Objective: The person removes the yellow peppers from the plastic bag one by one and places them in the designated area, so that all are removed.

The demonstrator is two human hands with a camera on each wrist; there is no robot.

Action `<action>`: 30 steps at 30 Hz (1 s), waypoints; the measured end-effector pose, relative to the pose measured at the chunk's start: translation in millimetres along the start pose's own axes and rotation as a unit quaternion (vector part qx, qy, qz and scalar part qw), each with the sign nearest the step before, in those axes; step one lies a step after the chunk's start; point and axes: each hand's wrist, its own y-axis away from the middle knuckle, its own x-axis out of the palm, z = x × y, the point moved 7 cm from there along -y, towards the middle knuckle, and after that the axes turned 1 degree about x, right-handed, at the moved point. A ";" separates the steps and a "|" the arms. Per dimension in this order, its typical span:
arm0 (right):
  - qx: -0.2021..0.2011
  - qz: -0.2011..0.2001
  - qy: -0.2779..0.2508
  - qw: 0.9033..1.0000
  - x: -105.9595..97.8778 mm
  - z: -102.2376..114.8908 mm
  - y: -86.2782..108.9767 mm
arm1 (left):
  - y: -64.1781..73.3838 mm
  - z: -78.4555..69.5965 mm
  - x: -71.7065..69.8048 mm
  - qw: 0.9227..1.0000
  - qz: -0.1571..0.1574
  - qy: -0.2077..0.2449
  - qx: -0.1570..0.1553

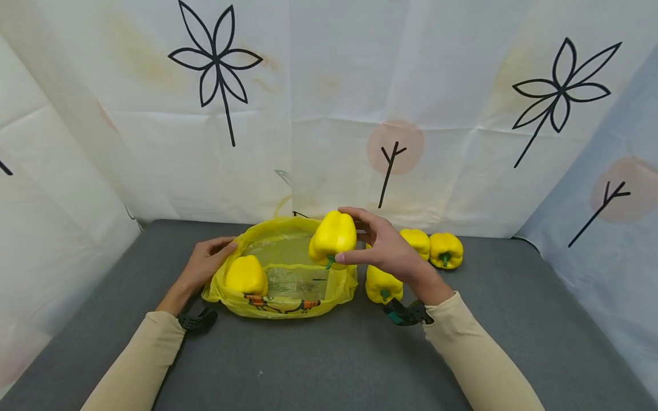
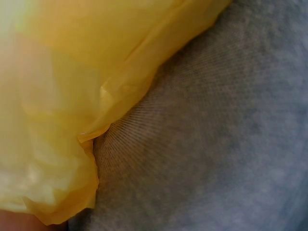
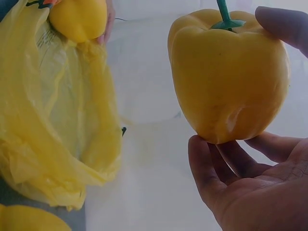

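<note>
My right hand (image 1: 393,251) grips a yellow bell pepper (image 1: 334,235) between thumb and fingers, over the right side of an open yellow plastic bag (image 1: 233,305). The right wrist view shows the thumb by the green stem of this bell pepper (image 3: 228,82) and the fingertips at its other end. At the bag's left rim, my left hand (image 1: 205,265) holds the plastic, thumb over the edge. Another yellow bell pepper (image 1: 247,275) lies inside the bag at the left. The left wrist view is mostly filled by the bag (image 2: 57,106), hiding most of that hand.
Right of the bag, several more bell peppers stand on the grey table (image 1: 308,365): one near pepper (image 1: 382,284), others behind, including one at the far right (image 1: 446,251). Partly behind my right hand is another pepper (image 1: 417,242). A white patterned cloth (image 1: 329,114) hangs behind the table.
</note>
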 end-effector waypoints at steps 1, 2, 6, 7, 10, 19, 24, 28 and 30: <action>-0.001 -0.002 -0.002 1.000 -1.9 -0.1 1.5 | -0.3 -0.1 0.0 1.000 0.000 0.000 0.001; 0.000 -0.004 -0.005 1.000 -3.7 -0.6 2.9 | -0.5 -0.1 0.1 1.000 0.000 0.001 0.002; 0.000 -0.006 -0.013 1.000 -9.9 -2.3 9.0 | -0.9 -0.4 0.1 1.000 -0.001 -0.002 0.004; 0.000 -0.006 -0.014 1.000 -11.0 -2.8 10.3 | -0.9 -0.3 0.2 1.000 -0.001 -0.003 0.004; 0.001 -0.002 -0.013 1.000 -14.1 -3.6 14.7 | -0.9 0.0 0.2 1.000 -0.002 -0.002 0.003; 0.002 -0.014 0.010 1.000 -26.5 -1.9 26.9 | -0.6 1.2 -0.3 1.000 -0.002 -0.007 -0.001; 0.005 -0.021 0.020 1.000 -34.7 -2.9 32.7 | -0.4 0.6 -0.3 1.000 -0.002 -0.009 -0.001; 0.003 -0.030 0.021 0.999 -40.8 -3.6 38.0 | -0.6 0.4 -0.3 1.000 -0.002 -0.010 0.000; 0.001 -0.034 0.021 0.999 -43.6 -3.7 40.8 | -0.6 0.1 -0.1 1.000 -0.002 -0.012 0.001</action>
